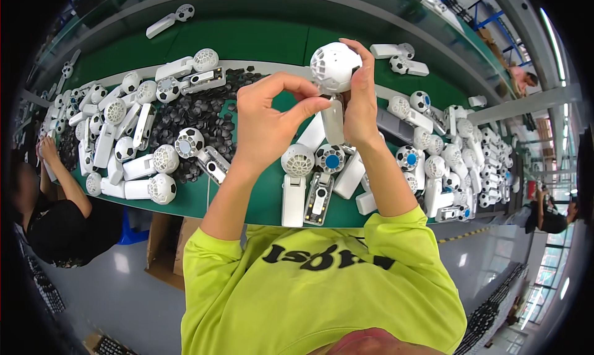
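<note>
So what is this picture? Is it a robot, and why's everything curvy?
No robot here! These are the bare hands of a person in a yellow-green shirt. The one picture comes from a camera worn on their head, looking down. Its very wide lens bends straight edges.

The right hand holds a white gadget with a ball-shaped top. The left hand reaches just beneath the ball, thumb and finger close together; whether they pinch something tiny, I can't tell.

On the green table lie many similar gadgets and a heap of small black pieces.
</note>
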Tool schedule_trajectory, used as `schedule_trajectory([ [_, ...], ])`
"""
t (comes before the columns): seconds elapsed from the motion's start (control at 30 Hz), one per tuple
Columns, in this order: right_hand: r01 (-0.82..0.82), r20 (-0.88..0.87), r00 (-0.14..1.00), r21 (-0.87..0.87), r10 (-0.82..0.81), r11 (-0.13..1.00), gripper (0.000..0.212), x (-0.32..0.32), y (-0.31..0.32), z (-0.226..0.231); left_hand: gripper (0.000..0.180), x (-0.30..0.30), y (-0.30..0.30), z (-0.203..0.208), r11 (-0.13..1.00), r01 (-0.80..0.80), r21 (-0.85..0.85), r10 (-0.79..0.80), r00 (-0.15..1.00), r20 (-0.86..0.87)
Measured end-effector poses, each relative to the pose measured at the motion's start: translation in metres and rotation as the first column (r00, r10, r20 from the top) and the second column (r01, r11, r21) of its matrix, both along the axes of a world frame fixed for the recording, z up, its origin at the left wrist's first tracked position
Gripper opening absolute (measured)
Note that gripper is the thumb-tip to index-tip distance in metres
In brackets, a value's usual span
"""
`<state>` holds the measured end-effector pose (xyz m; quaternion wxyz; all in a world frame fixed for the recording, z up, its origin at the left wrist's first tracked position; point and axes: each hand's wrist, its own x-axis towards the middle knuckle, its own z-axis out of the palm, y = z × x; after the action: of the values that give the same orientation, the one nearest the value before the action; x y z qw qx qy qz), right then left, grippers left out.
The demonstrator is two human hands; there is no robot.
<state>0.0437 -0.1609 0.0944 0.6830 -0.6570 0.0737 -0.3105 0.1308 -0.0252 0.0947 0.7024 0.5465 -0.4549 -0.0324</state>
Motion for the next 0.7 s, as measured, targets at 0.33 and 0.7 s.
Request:
schedule_trajectory([
  [0.33,0.099,0.078,0.994,-0.293,-0.08,0.951,0.069,-0.015,-0.002,-0.007,0.042,-0.001,-0.019,-0.005,0.956,-0.293,0.025,0.285,0.942,0.176],
  [0.7,0.073,0.102,0.994,-0.341,-0.04,0.937,0.063,-0.007,-0.004,-0.006,0.059,0.011,-0.024,-0.013,0.993,-0.112,0.047,0.107,0.989,0.107],
])
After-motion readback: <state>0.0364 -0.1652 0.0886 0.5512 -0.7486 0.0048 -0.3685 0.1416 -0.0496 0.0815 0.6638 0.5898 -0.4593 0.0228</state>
